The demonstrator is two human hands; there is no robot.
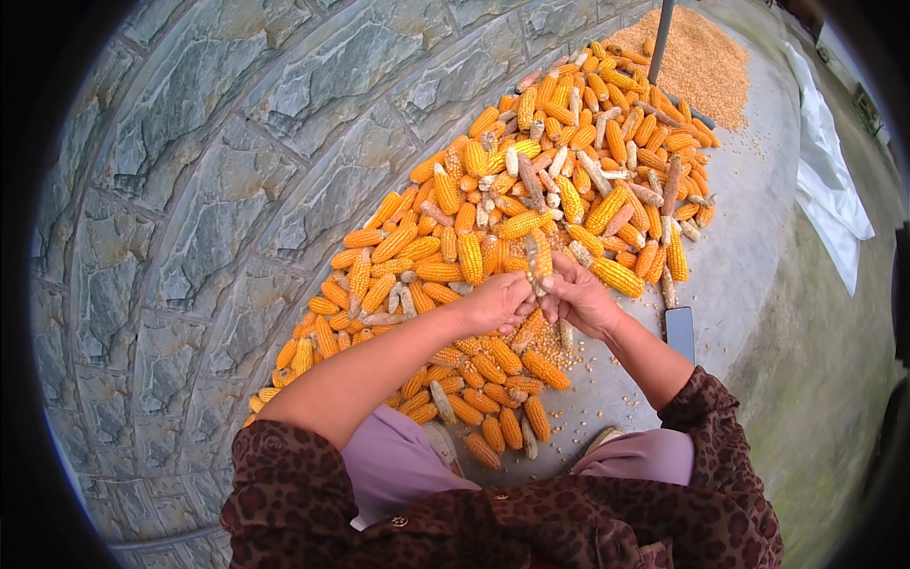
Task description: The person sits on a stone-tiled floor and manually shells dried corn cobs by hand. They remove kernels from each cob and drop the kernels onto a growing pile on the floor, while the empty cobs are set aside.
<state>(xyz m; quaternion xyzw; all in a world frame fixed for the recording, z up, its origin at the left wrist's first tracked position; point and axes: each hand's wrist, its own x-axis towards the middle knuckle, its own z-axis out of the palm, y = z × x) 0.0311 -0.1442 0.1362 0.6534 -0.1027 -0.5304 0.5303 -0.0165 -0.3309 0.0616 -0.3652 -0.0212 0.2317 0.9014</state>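
Both my hands meet at a partly shelled corn cob (pixel 540 258), which stands nearly upright over the pile. My left hand (pixel 500 303) is closed at its lower end, fingers curled. My right hand (pixel 578 296) grips the cob from the other side, thumb and fingers bent around it. Some yellow kernels still cover part of the cob; pale patches show where they are gone. Below my hands, loose kernels (pixel 559 358) lie scattered on the grey floor. All around spreads a large heap of orange-yellow corn cobs (pixel 467 254), with bare cobs (pixel 532 180) among them.
A stone-patterned wall (pixel 209 209) rises along the left. Shelled kernels form a mound (pixel 697 62) at the far end, near a grey pole (pixel 661 43). A dark phone (pixel 680 332) lies beside my right forearm. White sheeting (pixel 827 171) lies farther right.
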